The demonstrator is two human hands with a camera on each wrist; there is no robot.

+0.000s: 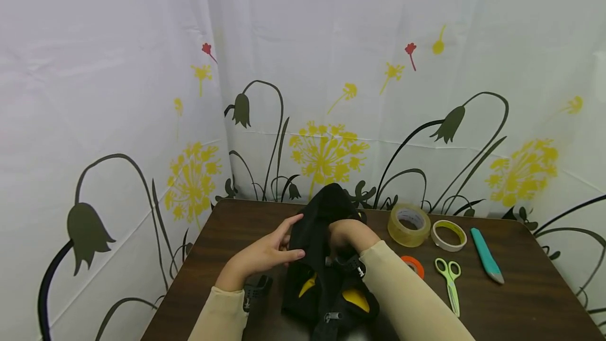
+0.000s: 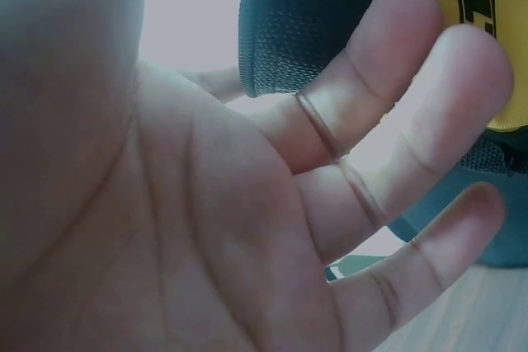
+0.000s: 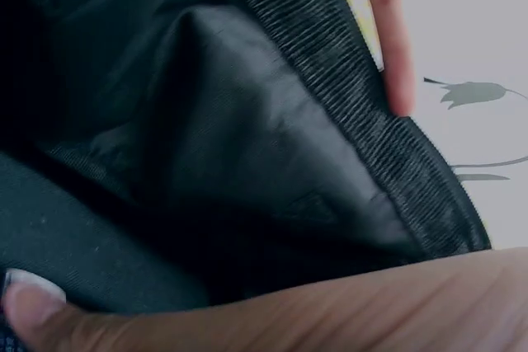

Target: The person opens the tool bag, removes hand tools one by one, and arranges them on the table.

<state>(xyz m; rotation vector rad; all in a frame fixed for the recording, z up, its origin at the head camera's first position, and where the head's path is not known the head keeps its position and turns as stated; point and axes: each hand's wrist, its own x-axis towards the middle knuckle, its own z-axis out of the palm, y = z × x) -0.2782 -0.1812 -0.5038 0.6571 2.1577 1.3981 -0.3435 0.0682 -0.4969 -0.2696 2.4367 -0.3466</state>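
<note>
A black fabric bag (image 1: 310,246) with yellow patches stands at the middle of the table, its opening facing up. My left hand (image 1: 265,251) holds its left side, thumb across the edge and index finger farther up. Seen from the left wrist, several fingers of the left hand (image 2: 396,129) lie along the bag's dark mesh and yellow panel (image 2: 516,30). My right hand (image 1: 347,236) reaches into the opening, its fingertips hidden. In the right wrist view the dark lining (image 3: 239,138) gapes beneath a ribbed rim (image 3: 330,80), with one finger touching the rim.
Right of the bag lie clear packing tape (image 1: 409,225), a smaller pale tape roll (image 1: 448,236), an orange ring (image 1: 413,266) partly behind the right sleeve, green-handled scissors (image 1: 450,284) and a teal cutter-like tool (image 1: 487,257). A flowered curtain (image 1: 379,67) hangs behind the table (image 1: 525,304).
</note>
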